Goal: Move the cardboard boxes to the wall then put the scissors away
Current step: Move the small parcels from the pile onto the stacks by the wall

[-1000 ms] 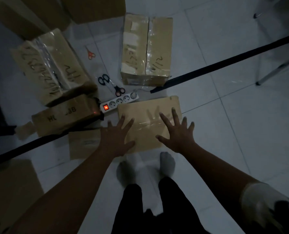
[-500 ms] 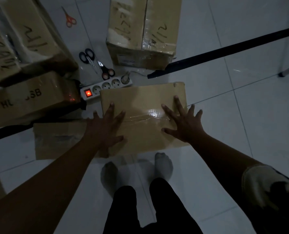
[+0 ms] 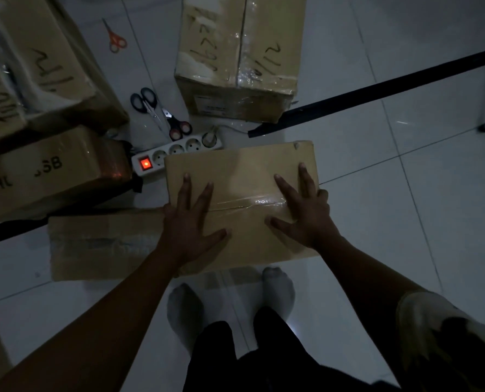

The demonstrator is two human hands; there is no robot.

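Presently pressing flat on taped cardboard box with left hand and right hand.
With fingers spread straight, gripping nothing; black scissors beyond, beside power strip.

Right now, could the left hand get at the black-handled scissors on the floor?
Probably yes. The left hand lies flat on the taped cardboard box; the black-handled scissors lie uncovered just beyond the power strip, with only that low strip in between.

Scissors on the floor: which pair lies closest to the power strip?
The pair with red-and-black handles, handles right beside the power strip. The all-black pair lies just beyond it; the orange-handled pair lies farther off, alone.
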